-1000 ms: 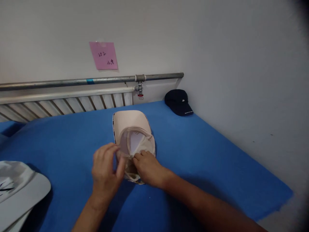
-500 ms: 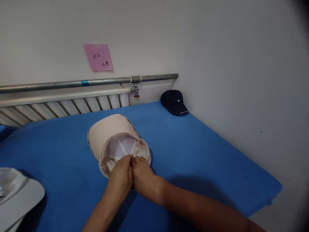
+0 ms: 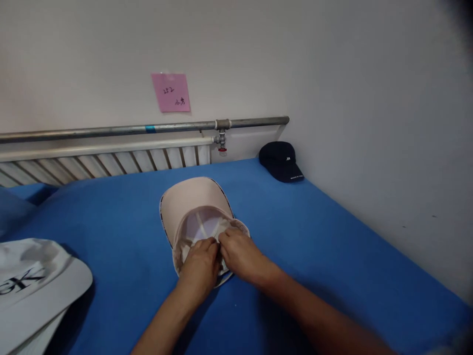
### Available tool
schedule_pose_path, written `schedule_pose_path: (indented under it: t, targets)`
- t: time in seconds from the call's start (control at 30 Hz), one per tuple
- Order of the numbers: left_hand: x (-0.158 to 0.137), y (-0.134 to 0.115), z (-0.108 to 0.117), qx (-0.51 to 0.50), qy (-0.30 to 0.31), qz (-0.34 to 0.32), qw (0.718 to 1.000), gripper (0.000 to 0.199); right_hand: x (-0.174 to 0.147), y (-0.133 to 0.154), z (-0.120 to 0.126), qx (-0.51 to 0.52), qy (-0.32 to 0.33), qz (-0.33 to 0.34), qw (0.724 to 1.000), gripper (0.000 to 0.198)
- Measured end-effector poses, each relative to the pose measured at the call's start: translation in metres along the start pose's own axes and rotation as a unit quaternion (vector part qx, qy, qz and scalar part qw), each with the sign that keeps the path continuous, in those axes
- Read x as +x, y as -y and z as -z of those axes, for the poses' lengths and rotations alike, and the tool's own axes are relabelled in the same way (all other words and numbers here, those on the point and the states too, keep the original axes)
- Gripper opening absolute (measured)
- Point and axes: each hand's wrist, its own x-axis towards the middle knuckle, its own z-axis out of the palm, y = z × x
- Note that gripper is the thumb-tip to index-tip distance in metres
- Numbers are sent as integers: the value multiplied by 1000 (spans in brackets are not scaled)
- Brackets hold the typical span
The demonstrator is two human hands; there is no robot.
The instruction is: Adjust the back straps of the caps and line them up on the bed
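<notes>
A cream baseball cap (image 3: 197, 197) lies upside down on the blue-covered surface, its brim pointing away from me and its inside facing up. My left hand (image 3: 202, 264) is closed at the back of the cap, fingers curled over the rear edge. Close beside it, my right hand (image 3: 240, 251) is also closed, with its fingertips inside the rear right part of the cap. Both hands grip the cap's back; the strap and the fingertips are mostly hidden.
A white cap with black letters (image 3: 48, 281) lies at the left edge. A dark navy cap (image 3: 279, 160) sits in the far corner by the wall. Behind the blue surface (image 3: 121, 212) run a radiator (image 3: 158, 158) and a metal pipe (image 3: 177, 128). A pink note (image 3: 172, 93) hangs above.
The view has turned slightly left, so everything appears further right. My right hand has moved up and slightly away from the left, over the cap's inner right side.
</notes>
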Motion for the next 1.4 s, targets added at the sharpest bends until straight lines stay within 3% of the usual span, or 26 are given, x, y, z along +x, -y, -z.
schedule_pose_path:
  t: [0.13,0.33,0.47,0.73,0.93,1.1,1.27,1.4]
  targets:
    - [-2,-5,-3,53,30,-2,998,31,7,-3,-5,8,-57,39,998,25]
    - [-4,-3,-6,79,39,-1,996,39,12,-6,-12,-51,17,-18,998,30]
    - [-5,-4,-5,83,41,1,996,38,13,-4,-10,-104,29,-44,993,37]
    - [-5,-4,-3,71,34,2,997,37,11,-3,1,-111,54,-53,991,27]
    - [-4,-2,1,65,40,2,997,36,-8,-14,15,-9,46,43,998,17]
    - [-5,4,-4,66,28,-10,997,35,-22,-20,21,97,100,103,985,18]
    - [-7,10,-7,54,15,-14,998,37,-27,-16,18,42,114,111,986,12]
    - [-6,11,-5,36,21,-21,999,40,-30,-14,18,18,88,115,989,14]
